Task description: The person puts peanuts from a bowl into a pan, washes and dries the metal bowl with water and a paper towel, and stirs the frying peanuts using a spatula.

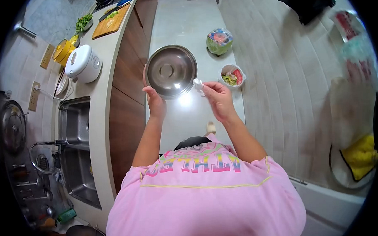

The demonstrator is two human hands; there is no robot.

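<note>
A round stainless steel bowl [172, 71] is held up over the floor by my left hand [155, 101], whose thumb lies at the rim while the other fingers are partly hidden by it. Just right of the bowl, my right hand [218, 100] pinches a small crumpled white thing [199, 86], maybe tissue or cloth, between thumb and fingers. That white thing is close to the bowl's right rim; whether it touches cannot be told.
Along the left runs a counter [106, 65] with a white rice cooker [83, 64], a cutting board [111, 22] and a double sink [77, 122]. On the floor stand a waste bin [232, 76] and a green bag [219, 42].
</note>
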